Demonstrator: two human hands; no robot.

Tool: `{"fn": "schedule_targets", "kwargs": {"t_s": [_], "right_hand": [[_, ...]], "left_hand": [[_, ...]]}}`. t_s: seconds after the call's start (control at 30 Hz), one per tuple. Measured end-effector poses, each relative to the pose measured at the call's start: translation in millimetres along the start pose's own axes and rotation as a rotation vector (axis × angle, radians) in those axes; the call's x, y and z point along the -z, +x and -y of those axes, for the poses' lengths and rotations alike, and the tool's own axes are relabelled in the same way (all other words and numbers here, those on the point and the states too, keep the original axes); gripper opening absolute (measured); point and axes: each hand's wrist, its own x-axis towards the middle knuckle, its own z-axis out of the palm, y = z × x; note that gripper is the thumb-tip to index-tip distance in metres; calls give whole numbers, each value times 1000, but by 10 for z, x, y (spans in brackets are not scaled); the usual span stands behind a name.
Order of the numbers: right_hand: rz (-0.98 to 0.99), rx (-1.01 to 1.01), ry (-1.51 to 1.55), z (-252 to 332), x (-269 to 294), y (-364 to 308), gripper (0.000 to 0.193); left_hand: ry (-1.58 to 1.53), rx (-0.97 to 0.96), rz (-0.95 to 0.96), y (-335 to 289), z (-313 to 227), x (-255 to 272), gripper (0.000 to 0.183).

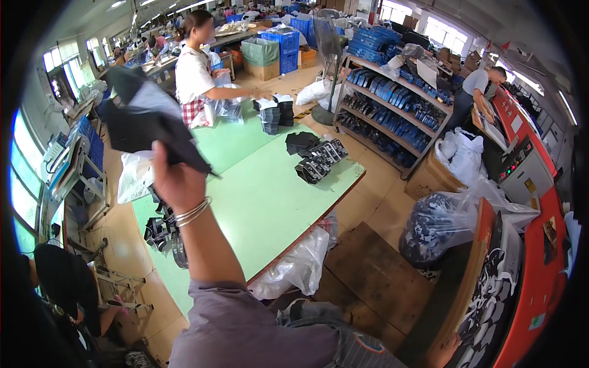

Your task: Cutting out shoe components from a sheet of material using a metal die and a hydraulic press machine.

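My left hand (178, 184), with bangles on its wrist, is raised over the left part of a green-topped table (245, 202). It is closed on black sheet-like pieces (147, 126), with a pale grey face showing among them; motion blurs their outline. Under my left forearm, stacked black cut pieces (161, 228) lie along the table edge, partly hidden. Low at the right, my right hand (443, 352) is beside the wooden edge of a red machine, near black and white cut pieces (491, 306). Its fingers are mostly hidden.
Black pieces with white markings (320, 161) stand stacked on the table. Across it, a person (199, 73) reaches toward more stacks (275, 116). Beyond are a loaded rack (396, 110) and a fan (327, 61). Bagged dark pieces (437, 227) sit by the red machine (527, 257), where another person (478, 86) bends.
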Motion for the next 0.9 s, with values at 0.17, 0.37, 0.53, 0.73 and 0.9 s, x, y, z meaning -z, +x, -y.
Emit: {"fn": "schedule_targets", "kwargs": {"t_s": [0.17,0.37,0.53,0.73,0.9], "right_hand": [[2,42,-100,-106,-89,-1,50],[-7,-28,-129,-157,37,19,54],[75,-162,-101,-181,-193,57,55],[34,-169,-159,-17,-99,99,45],[45,-94,-183,25,-107,205,38]], "left_hand": [[490,49,-627,-364,707,1586,40],[580,659,-1862,-3145,1129,2867,60],[955,670,-2020,-4017,520,3027,31],[799,757,-1728,-2817,941,3028,37],[829,807,-1550,-2297,1181,3081,35]]}}
